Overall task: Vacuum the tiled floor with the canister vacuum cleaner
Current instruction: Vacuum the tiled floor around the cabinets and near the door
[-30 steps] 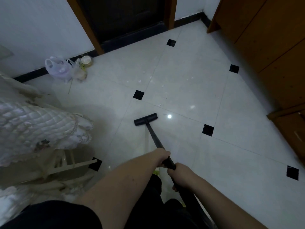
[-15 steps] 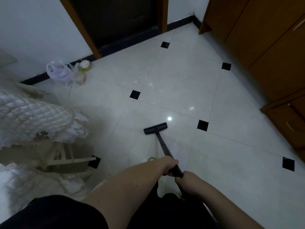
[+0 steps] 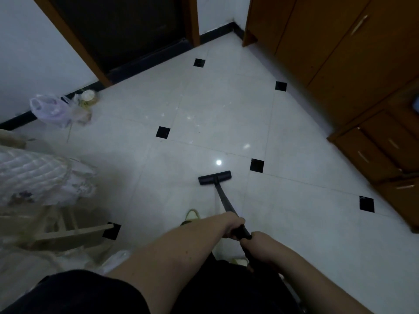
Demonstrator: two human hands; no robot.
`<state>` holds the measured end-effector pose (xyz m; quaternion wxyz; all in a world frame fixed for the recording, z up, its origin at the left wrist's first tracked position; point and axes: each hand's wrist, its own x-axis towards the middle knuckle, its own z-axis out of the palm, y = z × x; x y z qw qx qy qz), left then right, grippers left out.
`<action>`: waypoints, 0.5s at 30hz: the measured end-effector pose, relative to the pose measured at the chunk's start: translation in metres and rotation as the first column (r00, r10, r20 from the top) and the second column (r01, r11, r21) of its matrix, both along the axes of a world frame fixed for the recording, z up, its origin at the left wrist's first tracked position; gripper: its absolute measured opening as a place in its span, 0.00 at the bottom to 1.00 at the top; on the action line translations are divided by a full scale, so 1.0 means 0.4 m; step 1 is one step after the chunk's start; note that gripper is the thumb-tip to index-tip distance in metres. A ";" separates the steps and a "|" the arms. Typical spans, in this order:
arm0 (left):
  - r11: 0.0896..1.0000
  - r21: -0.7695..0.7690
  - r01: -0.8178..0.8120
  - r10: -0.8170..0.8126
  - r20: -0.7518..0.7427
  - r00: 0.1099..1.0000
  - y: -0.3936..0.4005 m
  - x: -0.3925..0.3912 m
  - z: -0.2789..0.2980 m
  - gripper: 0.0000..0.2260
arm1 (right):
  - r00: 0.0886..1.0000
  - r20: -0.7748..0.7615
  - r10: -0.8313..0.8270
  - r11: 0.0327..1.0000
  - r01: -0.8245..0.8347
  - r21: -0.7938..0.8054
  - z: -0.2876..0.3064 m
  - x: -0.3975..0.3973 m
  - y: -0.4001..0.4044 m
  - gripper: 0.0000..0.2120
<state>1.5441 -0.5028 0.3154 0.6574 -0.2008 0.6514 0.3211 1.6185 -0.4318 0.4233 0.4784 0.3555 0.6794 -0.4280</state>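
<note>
— How far along are you with the floor [image 3: 294, 223]?

— Mid-job, I'd say. I can't tell by eye which tiles are already clean. There are pale specks on the tiles up near the door [image 3: 127, 30], beyond the head [image 3: 215, 177], so that patch looks undone. The strip along the cabinets [image 3: 340, 64] and the corner by the bags [image 3: 59, 109] probably need a pass too.

— Where's the head sitting?

— Flat on the tile in front of me, just beside a black inset [image 3: 257, 165], well apart from the cabinets and from the bed [image 3: 34, 173] on my left.

— And which way does it run?

— The wand [image 3: 224, 200] slopes from my grip forward and a little left, down to the head, pointing roughly toward the door. The head lies crosswise to it.

— Your hands?

— Both wrapped round the wand. My left hand [image 3: 233, 225] is the forward one, my right hand [image 3: 258, 243] just behind, nearly touching it. The canister itself isn't in view.
</note>
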 end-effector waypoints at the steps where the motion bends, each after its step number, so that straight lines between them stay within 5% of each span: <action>1: 1.000 -0.001 -0.003 0.003 -0.002 1.000 0.002 -0.010 -0.005 0.11 | 1.000 -0.004 0.012 1.000 -0.012 -0.003 -0.002 -0.012 0.004 0.07; 5: 0.999 -0.004 -0.052 0.052 -0.013 0.999 -0.013 -0.082 -0.043 0.12 | 1.000 0.001 0.018 1.000 -0.018 -0.003 -0.015 -0.089 -0.010 0.06; 11: 0.991 0.009 -0.135 0.135 -0.058 0.989 -0.067 -0.276 -0.103 0.12 | 0.958 -0.034 0.284 0.955 -0.279 0.099 -0.049 -0.289 -0.075 0.12; 15: 0.985 -0.024 -0.170 0.170 -0.029 0.985 -0.089 -0.431 -0.117 0.10 | 0.987 -0.013 0.159 0.987 -0.159 0.038 -0.063 -0.440 -0.094 0.05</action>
